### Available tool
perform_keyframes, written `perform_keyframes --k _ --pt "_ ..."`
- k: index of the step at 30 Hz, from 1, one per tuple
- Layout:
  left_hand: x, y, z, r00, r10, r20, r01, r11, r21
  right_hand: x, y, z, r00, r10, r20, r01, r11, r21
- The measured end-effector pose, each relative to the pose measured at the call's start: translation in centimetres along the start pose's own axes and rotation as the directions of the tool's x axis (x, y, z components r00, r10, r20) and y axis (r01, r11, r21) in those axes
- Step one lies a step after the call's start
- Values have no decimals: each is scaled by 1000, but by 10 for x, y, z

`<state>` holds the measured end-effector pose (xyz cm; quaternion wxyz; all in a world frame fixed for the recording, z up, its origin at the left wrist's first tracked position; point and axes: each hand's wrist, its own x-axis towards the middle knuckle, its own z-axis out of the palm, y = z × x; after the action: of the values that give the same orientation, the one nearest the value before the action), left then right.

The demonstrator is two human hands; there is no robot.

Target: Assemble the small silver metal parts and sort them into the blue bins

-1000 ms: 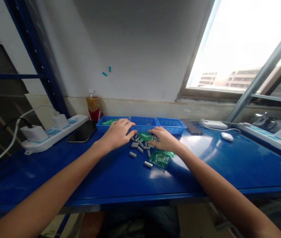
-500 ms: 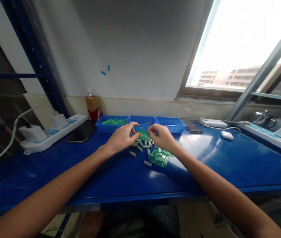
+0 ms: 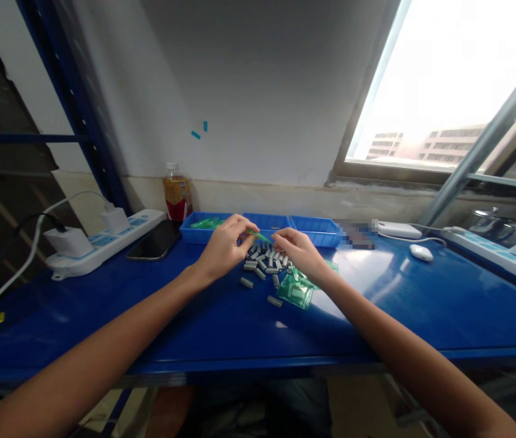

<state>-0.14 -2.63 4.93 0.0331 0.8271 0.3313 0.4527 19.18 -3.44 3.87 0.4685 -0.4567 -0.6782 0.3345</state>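
My left hand and my right hand are raised a little above the blue table, fingers pinched on the two ends of a small green plastic bag stretched between them. Under the hands lies a heap of several small grey metal cylinders. A pile of green bags rests by my right wrist. Behind the hands stands a row of blue trays; the left one holds green bags.
At the back left are a drink bottle, a black phone and a white power strip with chargers. On the right lie a white mouse, a white box and another power strip. A window is at upper right.
Both hands rose from the heap of cylinders, picking up one green bag and pulling it taut between them.
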Motion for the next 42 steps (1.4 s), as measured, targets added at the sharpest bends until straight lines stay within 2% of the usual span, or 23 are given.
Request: perform_keyframes --k 2,4,6,8,10,11,13,16,17,19,20,22,25,27,28,31,36,42 --pt "0 3 -1 995 73 -64 -75 997 -16 0 -2 0 981 159 108 -182 952 248" --pt "-1 5 -2 986 152 -68 -154 988 -27 -1 -5 0 963 179 202 -250 871 422" --pt "-1 7 -3 980 198 6 -197 979 -53 -2 -8 0 974 129 188 -205 857 473" --pt "0 8 -4 977 185 102 -177 981 -80 -3 -8 0 992 83 97 -115 909 401" --pt "1 9 -5 985 88 151 -77 994 -80 -4 -7 0 999 -1 -47 11 978 211" --pt "2 9 -6 986 15 164 -1 997 -82 -4 -5 0 990 -80 -118 90 993 80" --pt "4 8 -6 962 -164 220 197 971 -137 -5 -2 0 938 -298 -175 265 946 -187" --pt "7 7 -4 845 -412 341 515 799 -311 -9 0 3 825 -558 -87 484 779 -400" --pt "7 6 -3 808 -465 362 581 730 -359 -11 -1 5 796 -602 -61 525 738 -424" --pt "7 5 -1 769 -521 370 639 633 -436 -15 -4 9 770 -636 -51 552 705 -445" --pt "7 5 0 764 -533 364 644 598 -477 -17 -6 11 774 -630 -64 544 713 -441" --pt "7 6 0 767 -548 334 627 528 -573 -18 -9 13 810 -572 -130 492 783 -381" --pt "7 6 0 786 -564 252 558 473 -682 -16 -12 10 907 -366 -209 355 931 -91" --pt "7 6 0 798 -560 223 528 472 -706 -13 -12 6 963 -244 -117 261 953 157" --pt "7 6 1 800 -556 225 525 467 -712 -12 -11 4 975 -217 -47 222 943 249" --pt "6 6 2 798 -536 275 539 432 -724 -12 -13 2 975 -208 77 167 917 362" --pt "5 7 1 791 -496 358 570 384 -727 -17 -16 6 974 -199 107 150 923 354" --pt "5 5 0 768 -486 418 610 353 -709 -15 -11 6 958 -265 110 229 936 267"
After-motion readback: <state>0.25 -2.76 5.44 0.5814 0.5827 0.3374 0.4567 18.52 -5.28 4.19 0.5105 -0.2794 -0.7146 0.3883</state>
